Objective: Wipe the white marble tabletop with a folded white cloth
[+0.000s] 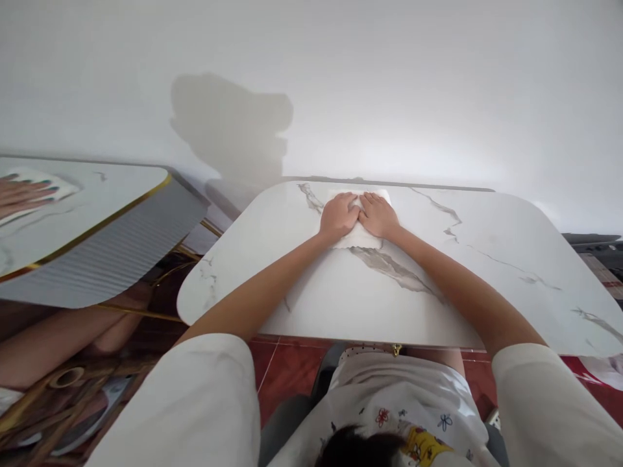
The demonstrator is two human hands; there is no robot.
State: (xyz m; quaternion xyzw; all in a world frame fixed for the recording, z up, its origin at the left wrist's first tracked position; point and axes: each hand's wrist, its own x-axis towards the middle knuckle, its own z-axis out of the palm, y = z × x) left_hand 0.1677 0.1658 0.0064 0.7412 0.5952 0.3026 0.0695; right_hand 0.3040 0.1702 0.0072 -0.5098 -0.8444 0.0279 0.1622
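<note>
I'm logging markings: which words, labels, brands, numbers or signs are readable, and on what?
No readable text anywhere.
White cloth, white marble-patterned tabletop: no lettering visible.
White flower-printed garment: no legible words.
Red-and-white item, right edge: too blurred to read any marking.

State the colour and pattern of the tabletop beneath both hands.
The tabletop is white with grey-brown, marble-like veining, shown best in the head view.

Can see a white cloth [357,240] with a wavy near edge, spread flat near the far side of a grey-veined white tabletop [326,305].
</note>
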